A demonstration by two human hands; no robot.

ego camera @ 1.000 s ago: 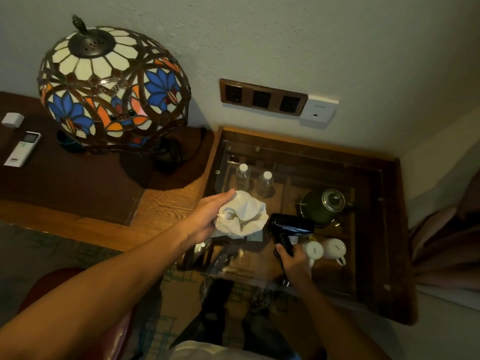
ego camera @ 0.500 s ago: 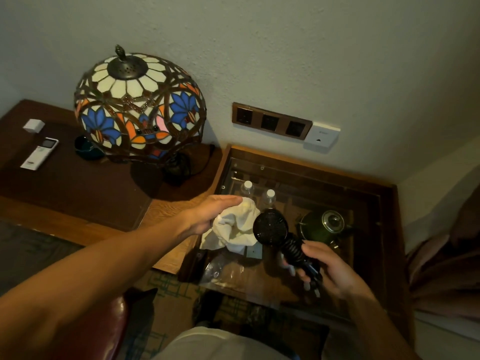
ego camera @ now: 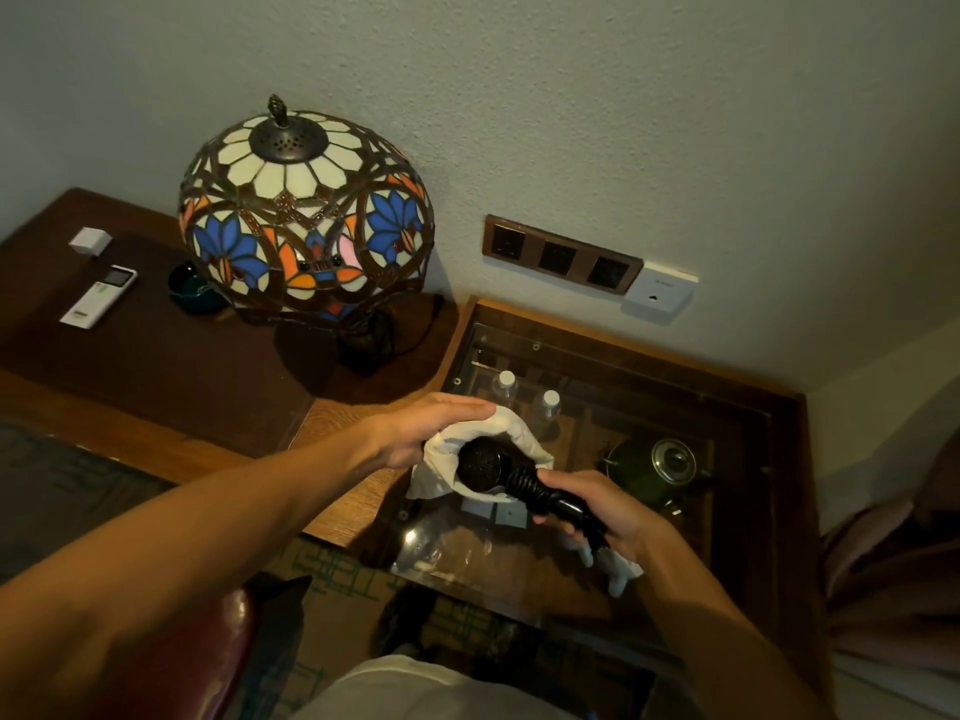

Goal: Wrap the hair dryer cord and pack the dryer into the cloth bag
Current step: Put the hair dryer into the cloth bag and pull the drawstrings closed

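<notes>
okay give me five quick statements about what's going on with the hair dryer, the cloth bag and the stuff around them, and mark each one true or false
1. The right hand grips the hair dryer by its handle. True.
2. The cord is coiled round the dryer's handle. True.
3. The left hand holds a black cloth bag. False: the cloth bag is white.
4. The dryer's head sits right at the bag, against the white cloth. True.
5. The kettle stands on the desk beside the stained-glass lamp. False: it sits under the glass top of the side table, to the right of the hands.
</notes>
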